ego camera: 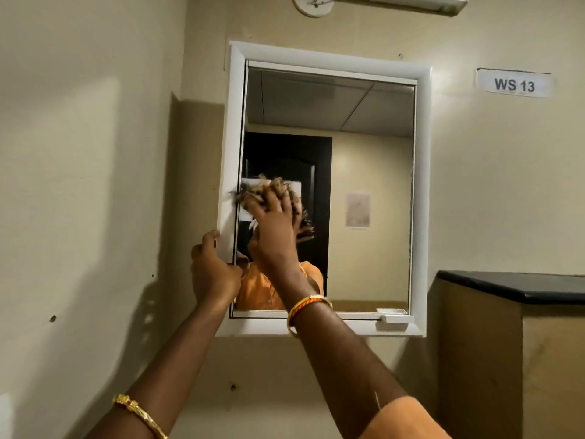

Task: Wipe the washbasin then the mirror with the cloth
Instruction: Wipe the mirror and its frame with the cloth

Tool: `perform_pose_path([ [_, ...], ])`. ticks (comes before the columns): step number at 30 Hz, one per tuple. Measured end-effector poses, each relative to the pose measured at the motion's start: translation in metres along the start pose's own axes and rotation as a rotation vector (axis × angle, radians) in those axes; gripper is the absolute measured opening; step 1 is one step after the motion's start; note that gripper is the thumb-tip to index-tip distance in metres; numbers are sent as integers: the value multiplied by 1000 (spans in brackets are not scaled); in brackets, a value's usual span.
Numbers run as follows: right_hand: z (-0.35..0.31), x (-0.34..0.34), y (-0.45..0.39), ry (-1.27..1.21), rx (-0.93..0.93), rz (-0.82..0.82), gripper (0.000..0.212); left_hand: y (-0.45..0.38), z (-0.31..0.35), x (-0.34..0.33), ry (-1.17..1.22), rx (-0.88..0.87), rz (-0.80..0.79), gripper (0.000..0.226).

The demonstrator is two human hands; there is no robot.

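Note:
A white-framed mirror (364,191) hangs on the beige wall ahead of me. My right hand (273,226) presses a frayed brownish cloth (250,193) flat against the glass near the mirror's left edge. My left hand (213,270) grips the lower left side of the white frame (229,185). The glass reflects a person in an orange top, a dark door and a ceiling. The washbasin is out of view.
A dark-topped wooden cabinet (512,286) stands at the right, just below mirror height. A "WS 13" label (514,84) is stuck on the wall at upper right. A small white latch tab (394,316) sits on the mirror's bottom rail.

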State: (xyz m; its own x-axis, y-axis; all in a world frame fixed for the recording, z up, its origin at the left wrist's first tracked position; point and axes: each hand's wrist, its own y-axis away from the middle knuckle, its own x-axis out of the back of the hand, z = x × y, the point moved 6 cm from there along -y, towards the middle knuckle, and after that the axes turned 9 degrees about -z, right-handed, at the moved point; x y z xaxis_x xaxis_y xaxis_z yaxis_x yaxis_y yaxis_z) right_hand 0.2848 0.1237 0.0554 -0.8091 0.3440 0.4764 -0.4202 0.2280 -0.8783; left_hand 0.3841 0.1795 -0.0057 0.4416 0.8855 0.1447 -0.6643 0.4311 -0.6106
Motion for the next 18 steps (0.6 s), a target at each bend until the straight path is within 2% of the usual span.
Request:
perform_pose_path([
  [4, 3, -16, 26, -23, 146, -233, 52, 2, 0, 1, 23, -33, 15, 69],
  [9, 12, -11, 47, 96, 264, -339, 44, 9, 2, 2, 5, -47, -26, 78],
  [13, 23, -27, 94, 248, 343, -445, 59, 22, -1, 0, -90, -29, -130, 94],
  [16, 33, -31, 120, 250, 350, -431, 61, 34, -2, -2, -140, -79, -184, 95],
  [18, 37, -25, 125, 140, 271, -381, 61, 42, -3, -2, -177, -114, -145, 93],
])
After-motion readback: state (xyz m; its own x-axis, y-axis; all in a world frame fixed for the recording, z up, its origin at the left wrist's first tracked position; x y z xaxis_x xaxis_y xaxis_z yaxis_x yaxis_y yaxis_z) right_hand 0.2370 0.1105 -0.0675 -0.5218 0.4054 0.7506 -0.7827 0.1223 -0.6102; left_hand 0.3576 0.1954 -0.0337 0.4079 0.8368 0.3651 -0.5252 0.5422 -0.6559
